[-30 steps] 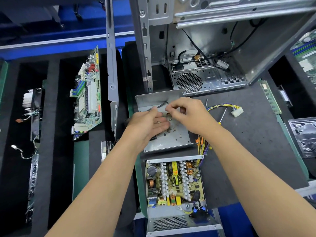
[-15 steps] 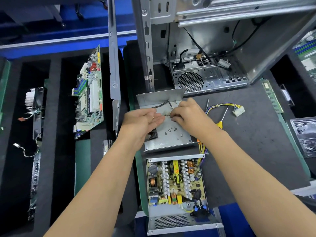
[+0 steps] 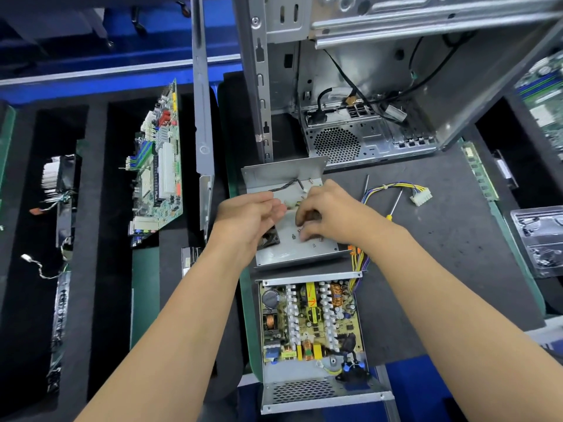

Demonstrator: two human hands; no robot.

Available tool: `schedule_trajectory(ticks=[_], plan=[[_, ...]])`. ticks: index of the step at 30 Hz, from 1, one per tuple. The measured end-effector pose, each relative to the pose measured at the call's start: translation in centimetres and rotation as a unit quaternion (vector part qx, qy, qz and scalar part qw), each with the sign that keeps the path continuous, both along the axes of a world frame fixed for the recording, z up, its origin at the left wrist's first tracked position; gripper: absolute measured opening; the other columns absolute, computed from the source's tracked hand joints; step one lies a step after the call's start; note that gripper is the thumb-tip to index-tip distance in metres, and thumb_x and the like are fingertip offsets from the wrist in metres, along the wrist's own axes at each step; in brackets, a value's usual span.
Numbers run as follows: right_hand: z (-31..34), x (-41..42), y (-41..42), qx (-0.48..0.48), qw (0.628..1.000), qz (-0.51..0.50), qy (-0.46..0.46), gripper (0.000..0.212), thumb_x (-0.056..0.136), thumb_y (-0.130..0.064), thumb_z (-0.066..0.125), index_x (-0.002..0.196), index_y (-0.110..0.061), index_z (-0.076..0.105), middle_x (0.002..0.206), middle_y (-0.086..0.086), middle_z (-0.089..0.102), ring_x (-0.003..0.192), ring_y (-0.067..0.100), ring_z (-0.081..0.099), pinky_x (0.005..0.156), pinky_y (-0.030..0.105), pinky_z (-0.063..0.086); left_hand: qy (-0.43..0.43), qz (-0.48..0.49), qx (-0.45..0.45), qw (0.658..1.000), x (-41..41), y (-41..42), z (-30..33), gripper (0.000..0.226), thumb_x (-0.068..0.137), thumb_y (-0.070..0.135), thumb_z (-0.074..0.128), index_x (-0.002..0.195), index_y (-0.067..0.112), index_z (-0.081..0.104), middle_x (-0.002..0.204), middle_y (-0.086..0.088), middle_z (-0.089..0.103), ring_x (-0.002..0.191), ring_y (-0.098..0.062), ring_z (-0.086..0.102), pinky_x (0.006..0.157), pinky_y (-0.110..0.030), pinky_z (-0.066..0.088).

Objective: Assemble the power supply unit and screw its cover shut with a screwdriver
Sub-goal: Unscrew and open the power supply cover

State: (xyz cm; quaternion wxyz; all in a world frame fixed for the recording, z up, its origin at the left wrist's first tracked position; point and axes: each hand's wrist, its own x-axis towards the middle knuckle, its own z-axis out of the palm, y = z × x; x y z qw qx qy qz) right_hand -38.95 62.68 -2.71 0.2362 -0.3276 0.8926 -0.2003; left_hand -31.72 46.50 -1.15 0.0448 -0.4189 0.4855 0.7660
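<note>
Head view, cover: the power supply cover (image 3: 307,252) lies inner side up on the dark counter (image 3: 441,239), just beyond the open power supply base (image 3: 310,373), with a black fan (image 3: 269,239) at its left edge.
Head view, base: circuit board exposed, coils and white heat sinks visible; its wire bundle (image 3: 359,260) runs out at the far right corner to a white connector (image 3: 422,194).
Head view, screws: several loose screws (image 3: 313,245) lie on the cover's inner face.
Head view, left hand (image 3: 246,220): fingers extended and relaxed above the cover's left part, palm turned toward the other hand (whether it carries anything, cannot tell).
Head view, right hand (image 3: 329,213): fingers curled down over the cover, tips at the screws; whether a screw is actually pinched, cannot tell.
Head view, screwdriver (image 3: 394,205): yellow handle, lies on the counter right of the cover, untouched.
Head view, surroundings: open computer case (image 3: 380,86) stands behind; a motherboard (image 3: 160,166) sits upright in the foam tray on the left.
</note>
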Motion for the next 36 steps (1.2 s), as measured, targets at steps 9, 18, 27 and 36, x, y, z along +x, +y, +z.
schedule_trajectory(ticks=[9, 18, 27, 36], plan=[[-0.3, 0.7, -0.5, -0.062, 0.998, -0.003, -0.002, 0.01, 0.085, -0.028, 0.075, 0.092, -0.02, 0.075, 0.093, -0.002, 0.065, 0.098, 0.018, 0.041, 0.093, 0.031, 0.036, 0.002, -0.015, -0.01, 1.0, 0.7, -0.5, -0.2, 0.015, 0.098, -0.008, 0.053, 0.1, -0.002, 0.067, 0.098, -0.02, 0.072, 0.078, -0.019, 0.076, 0.069, -0.02, 0.059], [-0.4, 0.5, -2.3, 0.061, 0.992, 0.106, 0.011, 0.011, 0.086, -0.023, 0.068, 0.095, -0.024, 0.075, 0.086, -0.004, 0.066, 0.1, 0.018, 0.053, 0.083, 0.034, 0.05, -0.003, -0.018, -0.004, 1.0, 1.1, -0.6, 0.0, 0.016, 0.097, -0.008, 0.055, 0.099, -0.001, 0.069, 0.097, -0.019, 0.073, 0.081, -0.02, 0.076, 0.069, -0.02, 0.058], [3.1, -1.0, -0.9, -0.282, 0.936, -0.158, -0.136, 0.013, 0.082, -0.012, 0.08, 0.082, -0.024, 0.075, 0.071, -0.018, 0.071, 0.067, -0.005, 0.062, 0.067, 0.008, 0.046, -0.003, -0.024, 0.074, 0.997, 0.6, 0.3, 1.2, 0.024, 0.102, 0.014, 0.057, 0.111, -0.008, 0.063, 0.098, -0.02, 0.072, 0.075, -0.024, 0.076, 0.065, -0.025, 0.06], [4.2, -0.2, 1.0, -0.269, 0.944, -0.183, -0.059, 0.016, 0.094, -0.015, 0.065, 0.099, -0.026, 0.075, 0.09, -0.014, 0.075, 0.083, -0.006, 0.066, 0.079, 0.011, 0.047, 0.017, -0.037, 0.106, 0.993, 0.8, 0.6, 2.0, 0.014, 0.096, -0.005, 0.058, 0.107, -0.01, 0.066, 0.096, -0.023, 0.074, 0.081, -0.027, 0.076, 0.072, -0.028, 0.062]])
